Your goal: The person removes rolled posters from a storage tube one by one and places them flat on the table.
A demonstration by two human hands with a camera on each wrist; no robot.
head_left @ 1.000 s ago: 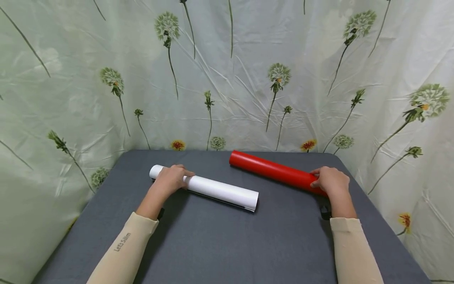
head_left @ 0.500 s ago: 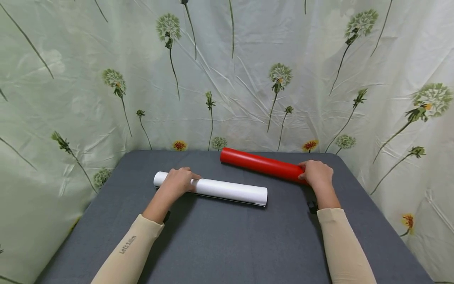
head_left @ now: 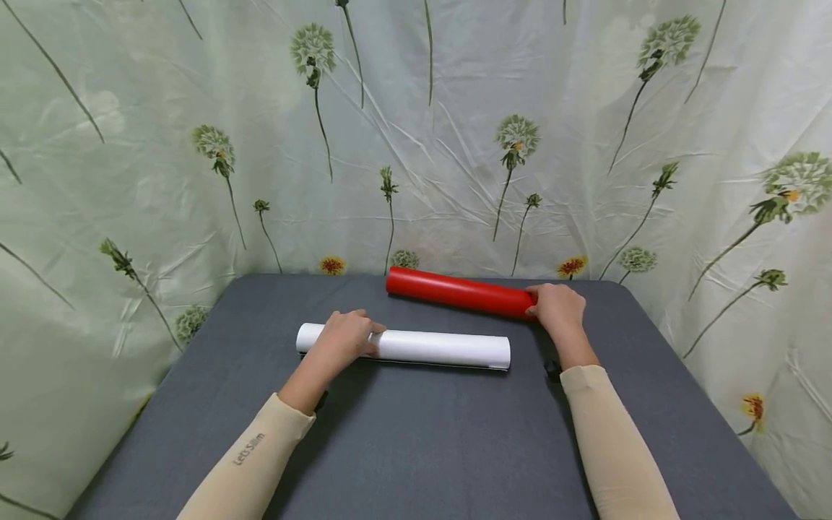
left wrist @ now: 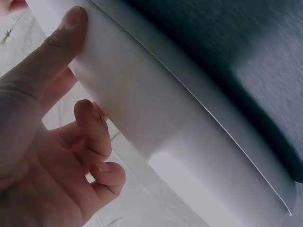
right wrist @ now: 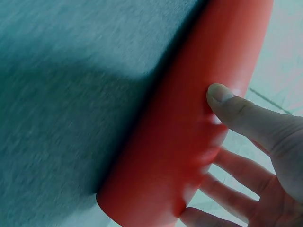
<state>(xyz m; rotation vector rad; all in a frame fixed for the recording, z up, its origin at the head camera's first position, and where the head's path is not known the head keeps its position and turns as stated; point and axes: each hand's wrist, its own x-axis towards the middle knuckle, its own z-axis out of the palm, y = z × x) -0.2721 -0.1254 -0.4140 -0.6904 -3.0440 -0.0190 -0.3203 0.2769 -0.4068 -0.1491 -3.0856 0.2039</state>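
Observation:
A white rolled sheet (head_left: 442,349) lies across the middle of the table, nearly level in the head view. My left hand (head_left: 344,336) holds it left of its middle, thumb on the near side. The left wrist view shows the loose long edge of the white roll (left wrist: 189,142) and two fingers curled off it. Farther back, a red rolled sheet (head_left: 455,290) slants slightly down to the right. At its right end, my right hand (head_left: 559,309) grips it. In the right wrist view, the thumb presses the near side of the red roll (right wrist: 175,127) and fingertips reach behind.
The dark grey table (head_left: 416,448) has its far edge just behind the red roll. A pale curtain (head_left: 416,144) printed with dandelions hangs behind and at both sides. Light sleeves cover both forearms, and a dark strap piece (head_left: 552,370) shows at the right wrist.
The white roll has shifted right and turned nearer to level with my left hand. My right hand has carried the red roll left and slightly back, lessening its slant. The rolls overlap more sideways.

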